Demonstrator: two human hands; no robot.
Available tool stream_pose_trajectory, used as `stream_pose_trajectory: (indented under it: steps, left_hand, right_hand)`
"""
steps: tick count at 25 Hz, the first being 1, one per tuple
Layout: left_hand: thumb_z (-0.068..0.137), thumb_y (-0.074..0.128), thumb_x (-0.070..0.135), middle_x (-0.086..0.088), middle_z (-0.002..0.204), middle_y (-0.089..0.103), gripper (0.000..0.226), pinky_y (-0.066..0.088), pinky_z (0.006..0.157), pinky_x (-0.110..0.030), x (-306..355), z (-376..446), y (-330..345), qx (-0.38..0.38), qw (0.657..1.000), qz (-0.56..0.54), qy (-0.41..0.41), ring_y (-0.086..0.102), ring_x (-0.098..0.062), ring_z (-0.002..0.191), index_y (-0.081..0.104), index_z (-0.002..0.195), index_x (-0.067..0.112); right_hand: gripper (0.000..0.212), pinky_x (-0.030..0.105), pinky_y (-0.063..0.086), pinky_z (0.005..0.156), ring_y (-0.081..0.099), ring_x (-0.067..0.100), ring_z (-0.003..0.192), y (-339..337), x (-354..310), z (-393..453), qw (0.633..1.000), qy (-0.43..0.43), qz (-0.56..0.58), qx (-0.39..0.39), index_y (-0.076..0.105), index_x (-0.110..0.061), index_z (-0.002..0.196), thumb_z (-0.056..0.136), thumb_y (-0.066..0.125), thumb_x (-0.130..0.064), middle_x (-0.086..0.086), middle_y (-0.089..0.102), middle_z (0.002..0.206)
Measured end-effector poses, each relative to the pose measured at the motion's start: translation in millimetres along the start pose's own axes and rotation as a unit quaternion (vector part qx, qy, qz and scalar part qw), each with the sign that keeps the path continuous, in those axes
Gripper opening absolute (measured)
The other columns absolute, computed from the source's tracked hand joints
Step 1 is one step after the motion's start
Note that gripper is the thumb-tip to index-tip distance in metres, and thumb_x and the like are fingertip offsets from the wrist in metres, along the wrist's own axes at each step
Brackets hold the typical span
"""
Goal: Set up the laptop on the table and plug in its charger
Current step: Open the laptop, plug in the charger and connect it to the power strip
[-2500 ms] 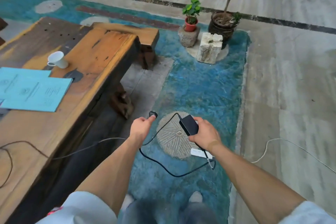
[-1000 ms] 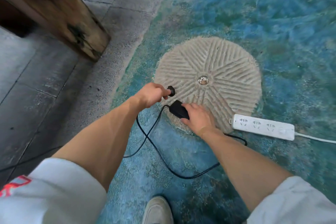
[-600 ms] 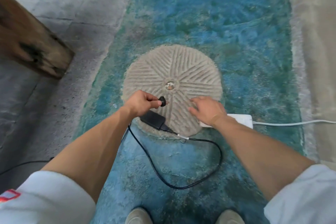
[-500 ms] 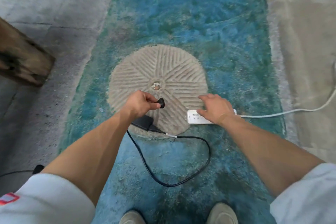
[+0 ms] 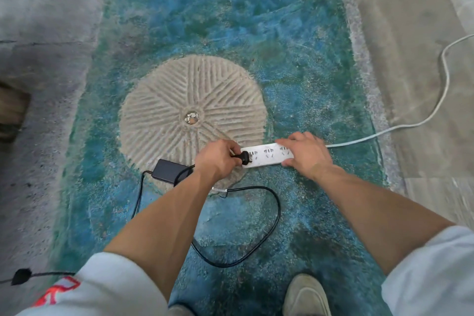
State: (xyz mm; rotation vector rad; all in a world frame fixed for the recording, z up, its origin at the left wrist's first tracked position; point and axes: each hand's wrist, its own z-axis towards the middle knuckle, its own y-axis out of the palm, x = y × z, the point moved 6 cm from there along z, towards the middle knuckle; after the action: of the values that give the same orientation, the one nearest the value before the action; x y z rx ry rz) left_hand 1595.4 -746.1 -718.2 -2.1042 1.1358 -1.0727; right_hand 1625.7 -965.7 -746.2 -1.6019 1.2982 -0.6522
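A white power strip [image 5: 266, 155] lies on the blue floor at the edge of a round grooved stone [image 5: 191, 115]. My right hand [image 5: 305, 154] presses down on its right end and holds it still. My left hand [image 5: 218, 160] grips the charger's black plug [image 5: 245, 158], which touches the strip's leftmost socket. The black charger brick [image 5: 168, 174] rests on the stone to the left of my left hand. Its black cable [image 5: 261, 233] loops on the floor between my arms. The laptop and the table are out of view.
The strip's white cord [image 5: 410, 120] runs off to the right across the grey floor. A thin black cable with a small black block [image 5: 21, 276] lies at the lower left. My shoe [image 5: 306, 295] stands at the bottom edge. Dark wood [image 5: 12, 110] shows at the left edge.
My right hand let go of the charger brick, which now lies on the stone, and took the power strip. My left hand carried the plug rightward to the strip's left socket.
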Motion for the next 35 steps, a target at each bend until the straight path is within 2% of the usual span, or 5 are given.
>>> stream_pose_trajectory:
  steps: [6, 18, 25, 31, 35]
  left_hand:
    - [0.084, 0.072, 0.033, 0.001, 0.086, 0.071, 0.010, 0.052, 0.062, -0.031, -1, 3, 7, 0.026, 0.999, -0.039, -0.016, 0.064, -0.020, 0.072, 0.071, 0.094, 0.030]
    - [0.090, 0.062, 0.020, 0.003, 0.059, 0.041, 0.008, 0.037, 0.055, -0.032, 52, -4, 5, 0.067, 0.967, 0.236, 0.062, 0.041, -0.013, 0.050, 0.064, 0.093, 0.013]
    - [0.092, 0.060, 0.013, -0.003, 0.071, 0.054, 0.012, 0.041, 0.059, -0.033, 84, -5, 12, 0.003, 0.918, 0.354, 0.177, 0.048, -0.025, 0.065, 0.064, 0.103, 0.011]
    - [0.091, 0.056, 0.003, -0.010, 0.088, 0.064, 0.020, 0.041, 0.059, -0.033, 74, -3, 19, -0.008, 0.916, 0.359, 0.181, 0.048, -0.025, 0.066, 0.061, 0.109, 0.009]
    - [0.091, 0.058, 0.007, -0.004, 0.078, 0.055, 0.016, 0.046, 0.060, -0.034, 67, 1, 27, -0.019, 0.929, 0.320, 0.184, 0.053, -0.025, 0.066, 0.059, 0.107, 0.009]
  right_hand:
    - [0.070, 0.047, 0.035, 0.105, 0.041, 0.018, 0.123, 6, 7, 2, 0.999, 0.015, 0.051, 0.004, 0.039, -0.043, 0.141, 0.079, 0.071, -0.044, -0.006, 0.051, 0.131]
    - [0.070, 0.047, 0.034, 0.104, 0.039, 0.017, 0.120, 9, 5, -4, 0.996, 0.027, 0.086, 0.007, 0.040, -0.042, 0.141, 0.078, 0.071, -0.047, -0.006, 0.051, 0.124]
    - [0.069, 0.044, 0.037, 0.099, 0.039, 0.017, 0.119, 10, 6, -4, 0.996, 0.029, 0.084, 0.012, 0.042, -0.042, 0.140, 0.078, 0.071, -0.049, -0.006, 0.051, 0.124]
    - [0.069, 0.042, 0.038, 0.095, 0.039, 0.017, 0.118, 12, 9, -3, 0.996, 0.029, 0.085, 0.012, 0.042, -0.043, 0.140, 0.078, 0.071, -0.051, -0.007, 0.051, 0.124]
    - [0.068, 0.042, 0.037, 0.093, 0.039, 0.018, 0.118, 15, 10, -2, 0.996, 0.031, 0.083, 0.022, 0.044, -0.044, 0.139, 0.077, 0.071, -0.052, -0.007, 0.051, 0.124]
